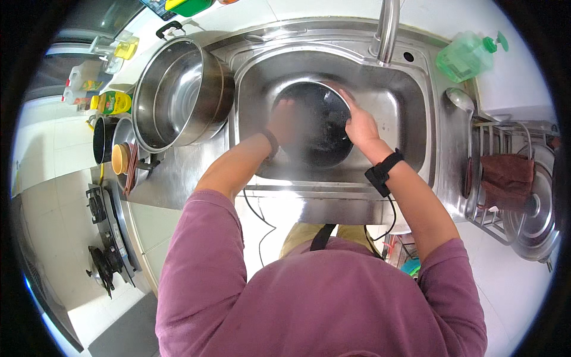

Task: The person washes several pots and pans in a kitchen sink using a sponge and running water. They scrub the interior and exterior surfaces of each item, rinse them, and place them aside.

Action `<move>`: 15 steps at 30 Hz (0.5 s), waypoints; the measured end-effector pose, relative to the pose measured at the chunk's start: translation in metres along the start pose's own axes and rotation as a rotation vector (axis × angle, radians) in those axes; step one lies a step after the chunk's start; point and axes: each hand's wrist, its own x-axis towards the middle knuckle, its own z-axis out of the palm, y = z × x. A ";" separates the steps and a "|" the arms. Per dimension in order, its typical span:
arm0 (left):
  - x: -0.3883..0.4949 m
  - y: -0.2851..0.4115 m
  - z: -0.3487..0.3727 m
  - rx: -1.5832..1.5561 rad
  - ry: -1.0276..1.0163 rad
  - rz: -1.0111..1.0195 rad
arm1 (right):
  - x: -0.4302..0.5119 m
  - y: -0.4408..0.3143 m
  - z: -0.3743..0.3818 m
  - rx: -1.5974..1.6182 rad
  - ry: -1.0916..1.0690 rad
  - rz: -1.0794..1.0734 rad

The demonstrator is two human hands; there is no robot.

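Observation:
A round dark pan [321, 129] with a pale metal rim lies in the stainless steel sink [412, 134], below the faucet [386, 35]. My right hand [360, 122] grips its right rim, with the thumb side along the edge and some fingers hidden behind the wall. My left hand [285, 120] is at the pan's left part, over its dark inside. A hazy blur covers that hand, so I cannot tell whether its fingers hold anything.
A large steel pot [180, 93] stands left of the sink, beside a bowl with a small yellow cup [120, 159] and chopsticks. Right are a green pump bottle [466, 56], a ladle [461, 100], and a wire rack [495, 223] with a brown cloth [507, 180] and pot lids.

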 end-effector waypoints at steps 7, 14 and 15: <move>0.015 0.070 0.036 -0.325 -0.465 -0.213 | 0.002 -0.012 -0.004 -0.102 0.050 -0.056; 0.038 0.101 0.013 -1.660 -0.292 -0.054 | 0.004 -0.003 0.002 -0.092 0.133 -0.015; 0.034 0.098 0.003 -1.885 -0.314 -0.014 | 0.004 0.000 0.000 -0.099 0.125 -0.008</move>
